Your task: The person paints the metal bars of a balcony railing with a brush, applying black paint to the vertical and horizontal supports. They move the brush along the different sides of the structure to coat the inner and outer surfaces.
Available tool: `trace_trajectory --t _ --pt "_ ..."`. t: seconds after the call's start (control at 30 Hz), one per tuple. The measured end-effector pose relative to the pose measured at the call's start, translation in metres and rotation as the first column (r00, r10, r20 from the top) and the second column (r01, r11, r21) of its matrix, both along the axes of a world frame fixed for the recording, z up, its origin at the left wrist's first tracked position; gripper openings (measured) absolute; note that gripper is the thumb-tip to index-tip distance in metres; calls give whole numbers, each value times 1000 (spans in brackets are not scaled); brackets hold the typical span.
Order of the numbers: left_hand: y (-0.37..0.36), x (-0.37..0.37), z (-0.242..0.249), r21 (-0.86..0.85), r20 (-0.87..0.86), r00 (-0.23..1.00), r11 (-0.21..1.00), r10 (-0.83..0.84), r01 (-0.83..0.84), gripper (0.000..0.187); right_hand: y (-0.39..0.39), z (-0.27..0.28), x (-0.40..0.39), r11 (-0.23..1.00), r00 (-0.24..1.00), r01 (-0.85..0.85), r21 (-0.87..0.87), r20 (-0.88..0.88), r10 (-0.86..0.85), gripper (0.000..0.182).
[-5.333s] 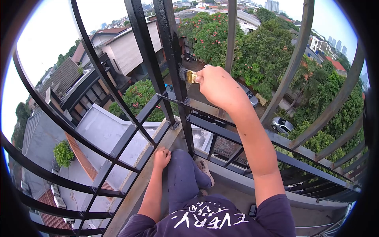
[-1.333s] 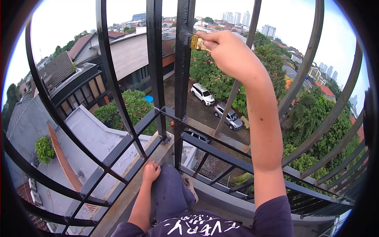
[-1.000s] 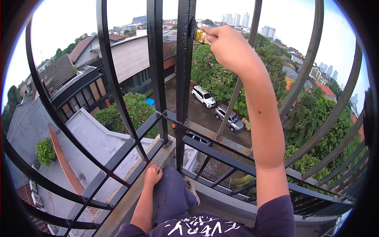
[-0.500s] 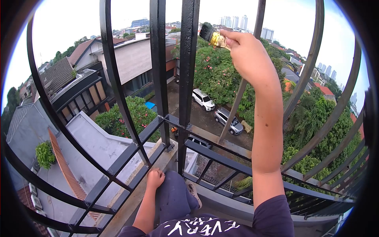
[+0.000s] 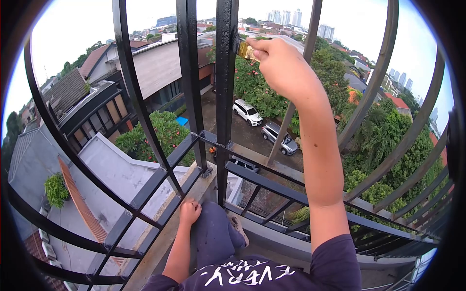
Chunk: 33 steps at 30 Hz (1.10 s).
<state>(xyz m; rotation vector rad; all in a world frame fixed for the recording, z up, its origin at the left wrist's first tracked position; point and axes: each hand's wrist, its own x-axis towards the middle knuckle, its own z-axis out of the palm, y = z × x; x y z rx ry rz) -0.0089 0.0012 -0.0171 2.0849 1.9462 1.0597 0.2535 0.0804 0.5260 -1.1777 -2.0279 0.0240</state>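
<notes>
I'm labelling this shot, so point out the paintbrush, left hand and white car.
Paintbrush [image 5: 246, 50]: head view, on its gold-coloured band.
Left hand [image 5: 190, 211]: head view, on its back.
White car [image 5: 243, 105]: head view, on its roof.

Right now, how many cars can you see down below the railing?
3: a white car by the flowering tree, a silver car to its right, a dark car nearer, partly behind the railing. Others may be hidden.

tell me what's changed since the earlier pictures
The right hand has moved the paintbrush higher up the thick black post than at first; just off the post a moment ago, its bristles are back against it. The left hand stays low beside the knee.
</notes>
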Motion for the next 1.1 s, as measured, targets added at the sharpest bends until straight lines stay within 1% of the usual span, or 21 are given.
trace_trajectory --t 0.07,0.1,0.17,0.23,0.33,0.4,0.47,0.5,0.57,0.6,0.63,0.77,0.87,0.9,0.93,1.0,1.03,1.1 --pt "2 0 0 -1 -10 1000 1000 1 -1 19 -8 6 12 980 996 -16 -198 88 34 39" --pt "0 0 0 -6 -16 1000 1000 2 -2 19 -6 5 15 986 999 -17 -164 38 23 39" --pt "-2 -1 0 -7 -8 1000 1000 -1 1 18 -8 -4 14 1000 992 12 20 -124 -10 39" --pt "-1 1 3 -7 3 1000 1000 -5 5 18 -16 -9 5 990 963 105 91 -259 -78 39" --pt "-2 1 3 2 3 1000 1000 -10 10 18 -2 -28 -3 998 998 55 -21 -39 -56 40" --pt "-1 0 1 39 -10 1000 999 -18 18 17 -9 -31 5 993 999 21 -120 -32 -25 39" --pt "-1 1 0 29 -4 1000 1000 -10 10 17 -16 -30 14 978 999 5 -208 -32 -12 38" --pt "-1 1 0 24 0 1000 1000 -7 7 17 -21 -32 14 986 995 35 -163 -86 -49 37" --pt "1 0 -1 13 -6 1000 1000 -7 7 17 -23 -36 8 996 984 57 -66 -167 -67 36" --pt "0 0 0 5 -9 1000 1000 -8 8 18 -23 -38 5 997 976 71 -20 -207 -74 36" --pt "-1 1 -1 -3 -6 1000 1000 -6 6 18 -16 -46 1 996 972 66 67 -229 -49 36" --pt "0 3 4 1 -12 1000 1000 -5 5 19 -19 -42 6 999 998 -34 -22 -60 33 35" --pt "-4 1 6 10 -35 999 1000 -14 14 19 -34 -19 15 993 990 98 -69 -91 -104 35" --pt "-2 1 6 16 -41 999 1000 -18 19 19 -29 -16 16 996 980 82 22 -182 -76 35" --pt "-1 2 6 9 -35 999 1000 -15 16 19 -26 -11 13 975 969 144 169 -224 -104 35" --pt "-2 1 4 -11 -22 1000 1000 -10 10 19 -19 -1 2 860 939 270 432 -316 -136 34" --pt "-3 2 4 -13 -30 1000 1000 -9 8 19 -20 8 -4 856 913 321 406 -375 -164 34" --pt "-3 1 4 -16 -51 999 1000 -6 5 18 -33 32 -12 814 901 408 414 -324 -288 37"
